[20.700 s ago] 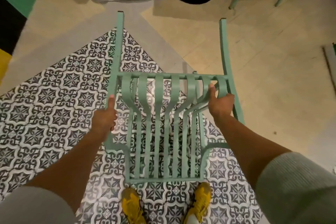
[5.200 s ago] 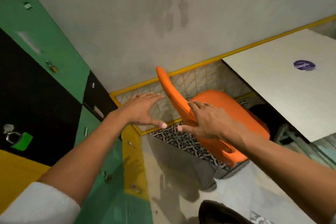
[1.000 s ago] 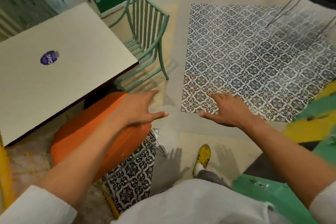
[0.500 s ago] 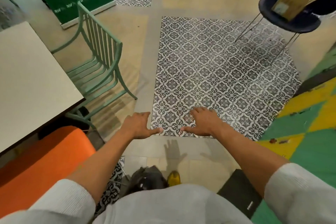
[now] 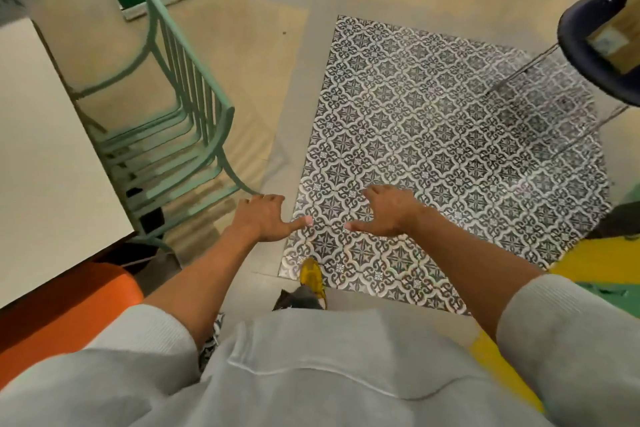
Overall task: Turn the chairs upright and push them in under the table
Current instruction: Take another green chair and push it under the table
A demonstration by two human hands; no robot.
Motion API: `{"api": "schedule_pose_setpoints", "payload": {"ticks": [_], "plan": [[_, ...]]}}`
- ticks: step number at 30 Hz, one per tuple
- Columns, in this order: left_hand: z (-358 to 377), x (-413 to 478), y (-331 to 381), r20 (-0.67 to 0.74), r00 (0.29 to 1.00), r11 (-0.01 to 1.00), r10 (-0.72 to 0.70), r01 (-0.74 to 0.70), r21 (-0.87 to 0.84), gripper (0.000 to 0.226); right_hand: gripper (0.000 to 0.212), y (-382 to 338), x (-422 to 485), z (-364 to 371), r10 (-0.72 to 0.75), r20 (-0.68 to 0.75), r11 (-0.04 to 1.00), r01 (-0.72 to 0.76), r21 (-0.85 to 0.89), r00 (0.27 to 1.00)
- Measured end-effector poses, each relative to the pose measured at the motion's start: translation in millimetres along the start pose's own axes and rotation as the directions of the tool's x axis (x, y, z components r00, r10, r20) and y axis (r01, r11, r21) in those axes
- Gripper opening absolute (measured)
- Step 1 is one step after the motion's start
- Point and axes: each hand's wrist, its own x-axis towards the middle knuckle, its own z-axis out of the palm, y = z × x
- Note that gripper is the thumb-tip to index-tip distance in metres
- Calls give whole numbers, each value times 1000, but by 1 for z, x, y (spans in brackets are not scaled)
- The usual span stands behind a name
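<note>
- Two chairs tucked at the table [image 5: 52, 163]: green chair [image 5: 180, 121] upright at the table's far-side edge, seat partly hidden beneath the top; orange chair [image 5: 62, 315] at the near corner, mostly cut off by the table and grey sleeve.
- Left hand [image 5: 263, 217] and right hand [image 5: 384, 211] hovering palm-down over the patterned tile floor [image 5: 450, 149], fingers spread wide, holding nothing, thumbs nearly meeting.
- Yellow shoe [image 5: 311, 276] below the hands, half hidden by the grey top.
- Dark stool [image 5: 595, 45] at the right edge, cut off, carrying a blurred box.
- Compared with half a second ago: less orange chair showing, green chair closer to the left hand.
</note>
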Motion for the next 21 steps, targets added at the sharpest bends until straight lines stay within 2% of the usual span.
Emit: {"api": "schedule_pose_setpoints", "payload": {"ticks": [6, 10, 13, 16, 18, 21], "plan": [[-59, 63, -10, -107, 989, 991, -97, 86, -102, 131, 124, 36, 84, -76, -112, -40, 992, 109, -61, 993], [-101, 114, -12, -177, 964, 971, -201, 172, -165, 127, 118, 51, 162, -140, -258, -51, 956, 247, -160, 965], [-131, 152, -12, -231, 928, 941, -293, 236, -244, 125, 116, 55, 227, -195, -391, -65, 895, 363, -260, 918], [-163, 188, -14, -198, 880, 872, -432, 352, -340, 126, 115, 55, 286, -260, -518, -43, 803, 469, -367, 854], [-185, 208, -12, -178, 821, 795, -543, 435, -423, 128, 114, 56, 322, -305, -593, -29, 738, 530, -418, 804], [-205, 226, -12, -199, 746, 731, -636, 500, -465, 121, 111, 50, 359, -359, -688, 27, 626, 612, -483, 725]]}}
